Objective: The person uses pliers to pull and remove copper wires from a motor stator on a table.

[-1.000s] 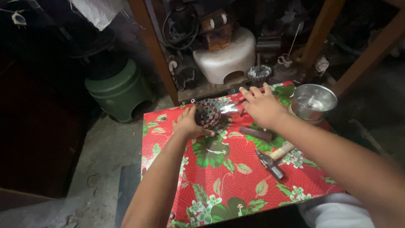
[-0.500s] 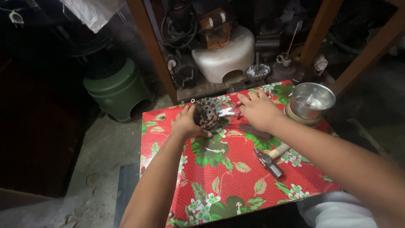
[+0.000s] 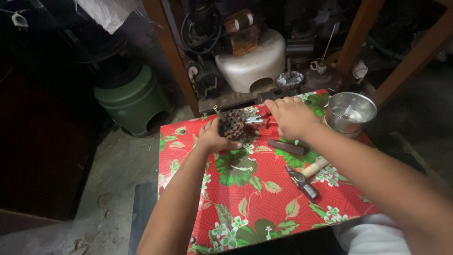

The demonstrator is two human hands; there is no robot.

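My left hand grips a round dark metal part with holes and windings, held tilted just above the far end of the red flowered tablecloth. My right hand is closed over a red-handled tool. The tool's metal tip points at the round part and touches or nearly touches its right side. Most of the tool's handle is hidden under my fingers.
A dark short bar and a wooden-handled hammer lie on the cloth to the right. A steel bowl stands at the far right corner. Beyond the table are a white casing, wooden posts and a green bucket-shaped base on the floor.
Both hands stay at the round part with only slight shifts. The view has moved a little.
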